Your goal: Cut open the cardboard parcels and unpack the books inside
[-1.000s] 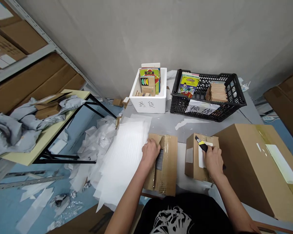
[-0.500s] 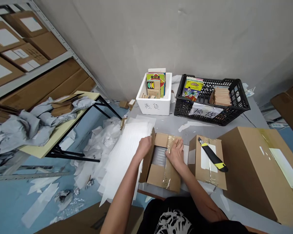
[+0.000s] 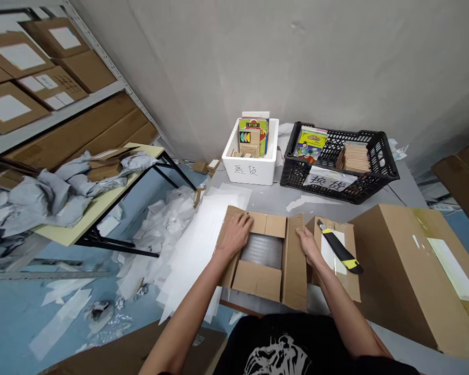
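Observation:
In front of me a small cardboard box [image 3: 257, 281] stands with its long side flaps raised and spread. Its short flaps lie partly inward, and between them a grey, wrapped item [image 3: 262, 251] shows inside; what it is I cannot make out. My left hand [image 3: 234, 235] lies over the left flap, fingers bent round its upper edge. My right hand [image 3: 307, 244] pinches the outer edge of the right flap. A black and yellow utility knife [image 3: 341, 247] rests on a taped carton [image 3: 349, 287] just right of my right hand.
White foam sheets [image 3: 195, 242] are stacked at the left. Behind stand a white foam bin [image 3: 248, 172] with books and a black crate [image 3: 338, 194] with books. A large carton [image 3: 398, 271] fills the right side. Grey parcels [image 3: 68, 182] cover a side table.
The right flap has swung outward to the right with my right hand, uncovering more of the grey item. My left hand has shifted slightly and now lies over the left flap.

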### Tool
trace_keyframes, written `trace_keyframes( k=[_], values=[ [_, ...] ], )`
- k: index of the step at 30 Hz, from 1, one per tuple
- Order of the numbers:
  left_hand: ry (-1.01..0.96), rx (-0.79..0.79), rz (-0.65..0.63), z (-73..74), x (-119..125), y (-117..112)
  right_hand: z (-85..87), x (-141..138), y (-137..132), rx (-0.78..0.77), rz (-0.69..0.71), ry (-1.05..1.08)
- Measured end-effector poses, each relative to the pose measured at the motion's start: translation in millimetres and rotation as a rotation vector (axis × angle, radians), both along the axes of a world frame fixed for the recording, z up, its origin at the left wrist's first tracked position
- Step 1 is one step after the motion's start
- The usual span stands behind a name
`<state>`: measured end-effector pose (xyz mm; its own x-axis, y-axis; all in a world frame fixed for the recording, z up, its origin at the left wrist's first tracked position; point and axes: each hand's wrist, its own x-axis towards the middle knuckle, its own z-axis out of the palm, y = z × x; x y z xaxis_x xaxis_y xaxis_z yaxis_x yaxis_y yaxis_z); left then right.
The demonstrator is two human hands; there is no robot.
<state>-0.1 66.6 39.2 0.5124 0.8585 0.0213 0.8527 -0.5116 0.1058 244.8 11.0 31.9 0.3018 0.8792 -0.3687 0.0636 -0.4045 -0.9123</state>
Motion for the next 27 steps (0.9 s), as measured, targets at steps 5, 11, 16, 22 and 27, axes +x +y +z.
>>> trace_keyframes(
  k=[5,11,16,22,27],
  values=[
    [0.037,-0.088,-0.13,11.5,25.1,24.1,-9.4,-1.1,1.0,0.034,-0.1,0.174],
    [-0.035,-0.159,0.089,25.8,39.0,75.7,-18.6,5.1,3.9,0.061,-0.007,0.018],
    [-0.046,-0.01,0.337,19.6,66.7,91.8,-22.8,5.6,5.2,0.072,0.035,-0.316],
    [0.167,-0.183,0.088,-2.6,84.2,90.6,-3.5,2.1,-4.0,0.101,0.092,-0.729],
    [0.193,-0.208,0.038,15.1,81.6,87.0,22.3,-9.8,10.4,0.262,0.41,-1.231]
  ],
)
